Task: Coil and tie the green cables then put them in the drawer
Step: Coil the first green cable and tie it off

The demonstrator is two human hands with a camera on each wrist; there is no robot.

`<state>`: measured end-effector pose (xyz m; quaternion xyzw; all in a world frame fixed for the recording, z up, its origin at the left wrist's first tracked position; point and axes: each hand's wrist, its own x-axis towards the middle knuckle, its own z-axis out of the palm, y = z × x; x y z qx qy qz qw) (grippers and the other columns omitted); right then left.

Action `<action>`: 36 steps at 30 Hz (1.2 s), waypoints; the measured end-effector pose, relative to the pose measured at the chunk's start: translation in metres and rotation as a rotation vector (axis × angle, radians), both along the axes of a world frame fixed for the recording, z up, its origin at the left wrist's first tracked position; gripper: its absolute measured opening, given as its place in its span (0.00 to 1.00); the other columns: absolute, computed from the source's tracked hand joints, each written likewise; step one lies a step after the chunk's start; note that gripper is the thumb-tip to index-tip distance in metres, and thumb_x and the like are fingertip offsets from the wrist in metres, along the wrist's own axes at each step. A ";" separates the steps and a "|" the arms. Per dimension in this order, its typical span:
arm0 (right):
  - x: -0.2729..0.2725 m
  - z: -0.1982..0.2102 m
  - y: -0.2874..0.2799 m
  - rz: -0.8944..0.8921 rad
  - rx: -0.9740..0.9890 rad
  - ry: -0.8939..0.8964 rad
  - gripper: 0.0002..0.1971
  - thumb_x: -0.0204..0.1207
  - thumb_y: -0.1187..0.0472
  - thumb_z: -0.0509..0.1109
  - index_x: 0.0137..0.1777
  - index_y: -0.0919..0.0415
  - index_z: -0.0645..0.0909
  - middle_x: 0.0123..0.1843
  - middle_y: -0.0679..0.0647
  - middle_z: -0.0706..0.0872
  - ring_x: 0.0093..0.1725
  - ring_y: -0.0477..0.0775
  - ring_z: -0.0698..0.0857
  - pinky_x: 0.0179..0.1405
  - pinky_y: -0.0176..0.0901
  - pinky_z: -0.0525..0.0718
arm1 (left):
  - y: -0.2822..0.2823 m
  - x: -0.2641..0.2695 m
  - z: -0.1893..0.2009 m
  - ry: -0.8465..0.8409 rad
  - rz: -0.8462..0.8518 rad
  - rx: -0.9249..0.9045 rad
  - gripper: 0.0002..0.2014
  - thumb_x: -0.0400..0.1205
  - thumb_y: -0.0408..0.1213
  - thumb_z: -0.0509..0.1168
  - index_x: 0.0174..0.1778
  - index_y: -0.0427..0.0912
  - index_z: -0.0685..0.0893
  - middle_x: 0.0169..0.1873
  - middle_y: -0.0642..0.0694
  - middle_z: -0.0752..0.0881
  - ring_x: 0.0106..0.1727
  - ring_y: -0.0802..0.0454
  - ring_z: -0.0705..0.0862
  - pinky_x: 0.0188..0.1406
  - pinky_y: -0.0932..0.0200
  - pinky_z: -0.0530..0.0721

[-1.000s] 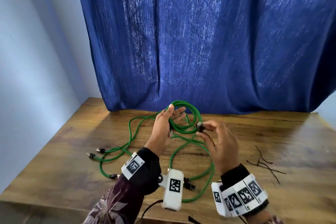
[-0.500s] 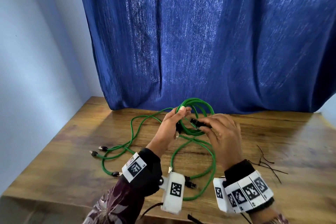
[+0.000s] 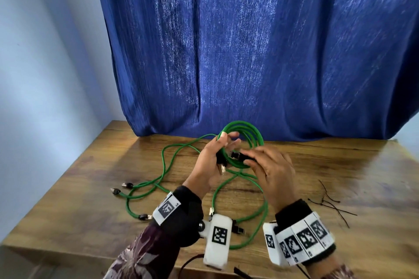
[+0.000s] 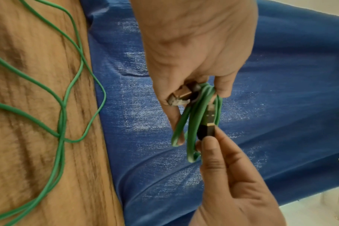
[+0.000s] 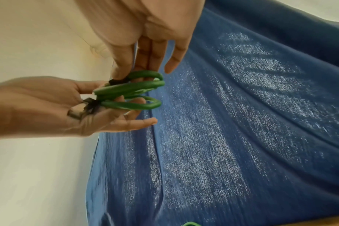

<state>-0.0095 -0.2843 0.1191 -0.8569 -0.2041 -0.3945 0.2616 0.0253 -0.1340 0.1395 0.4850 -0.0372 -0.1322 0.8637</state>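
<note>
A coiled green cable (image 3: 248, 132) is held upright above the wooden table (image 3: 340, 165), pinched by my left hand (image 3: 226, 142) between thumb and fingers. A metal connector (image 4: 181, 96) of this cable lies against the left palm. My right hand (image 3: 246, 157) pinches the cable's black plug end (image 3: 237, 155) and holds it against the coil's loops (image 4: 195, 116). Other green cables (image 3: 166, 165) lie loose on the table to the left and below my hands. No drawer is in view.
Thin black ties (image 3: 328, 204) lie on the table at the right. A blue curtain (image 3: 249, 52) hangs behind the table and a pale wall (image 3: 45, 75) stands at the left. The table's front edge is just under my wrists.
My right hand has turned palm down and carried the black plug leftward to the coil. The left hand has lifted the coil a little.
</note>
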 end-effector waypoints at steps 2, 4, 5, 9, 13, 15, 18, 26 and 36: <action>0.000 0.000 0.003 -0.036 0.000 -0.004 0.14 0.76 0.52 0.63 0.53 0.54 0.88 0.46 0.49 0.87 0.50 0.46 0.80 0.52 0.38 0.72 | 0.002 -0.001 -0.001 -0.013 -0.040 -0.041 0.15 0.80 0.47 0.62 0.55 0.41 0.81 0.56 0.40 0.81 0.59 0.52 0.81 0.55 0.54 0.79; 0.000 -0.002 0.005 -0.018 0.021 0.037 0.14 0.76 0.54 0.63 0.54 0.55 0.87 0.45 0.50 0.86 0.48 0.49 0.82 0.50 0.43 0.77 | 0.002 -0.002 -0.001 -0.047 -0.084 -0.063 0.16 0.78 0.46 0.61 0.56 0.41 0.80 0.53 0.43 0.82 0.52 0.57 0.85 0.54 0.54 0.80; 0.000 -0.004 0.005 0.002 0.036 0.070 0.14 0.76 0.56 0.62 0.54 0.56 0.87 0.45 0.50 0.86 0.47 0.51 0.83 0.49 0.47 0.80 | 0.002 -0.002 -0.002 -0.059 -0.096 -0.070 0.17 0.77 0.46 0.59 0.57 0.40 0.80 0.52 0.44 0.82 0.50 0.58 0.85 0.53 0.54 0.81; 0.001 -0.008 0.010 0.045 0.077 0.163 0.17 0.73 0.63 0.58 0.53 0.58 0.87 0.49 0.52 0.85 0.49 0.57 0.85 0.45 0.56 0.85 | 0.003 -0.005 -0.004 -0.089 -0.130 -0.080 0.18 0.79 0.43 0.56 0.59 0.37 0.79 0.49 0.45 0.86 0.47 0.56 0.87 0.48 0.58 0.85; -0.001 -0.005 0.008 -0.012 0.044 0.100 0.09 0.68 0.71 0.68 0.42 0.62 0.88 0.48 0.56 0.79 0.50 0.54 0.78 0.49 0.40 0.78 | 0.001 -0.010 -0.008 -0.127 -0.161 -0.066 0.13 0.81 0.42 0.59 0.55 0.37 0.79 0.44 0.47 0.89 0.47 0.52 0.88 0.48 0.58 0.86; -0.003 -0.003 0.006 -0.069 0.093 0.076 0.02 0.66 0.68 0.72 0.37 0.63 0.84 0.47 0.57 0.75 0.50 0.51 0.73 0.49 0.32 0.70 | -0.001 -0.012 -0.009 -0.143 -0.178 -0.037 0.14 0.79 0.43 0.57 0.53 0.37 0.79 0.44 0.46 0.87 0.48 0.52 0.85 0.50 0.58 0.85; -0.006 -0.006 0.011 -0.080 0.310 0.079 0.10 0.68 0.57 0.70 0.46 0.58 0.73 0.51 0.55 0.72 0.51 0.50 0.71 0.48 0.32 0.69 | -0.006 -0.014 -0.010 -0.163 -0.186 0.029 0.14 0.79 0.43 0.57 0.49 0.36 0.81 0.43 0.46 0.85 0.46 0.52 0.83 0.49 0.55 0.81; 0.000 -0.003 0.003 0.260 1.055 0.662 0.35 0.64 0.71 0.77 0.70 0.56 0.68 0.61 0.58 0.82 0.57 0.53 0.83 0.59 0.54 0.80 | -0.006 -0.013 -0.006 -0.183 -0.152 0.027 0.14 0.79 0.40 0.57 0.31 0.46 0.83 0.33 0.51 0.85 0.40 0.56 0.83 0.46 0.61 0.82; 0.015 -0.005 -0.002 0.202 1.044 0.959 0.14 0.71 0.78 0.66 0.33 0.59 0.79 0.21 0.45 0.83 0.22 0.40 0.82 0.22 0.31 0.78 | -0.016 -0.016 -0.008 -0.170 -0.097 -0.008 0.24 0.85 0.34 0.50 0.31 0.43 0.89 0.36 0.50 0.90 0.41 0.59 0.88 0.43 0.65 0.85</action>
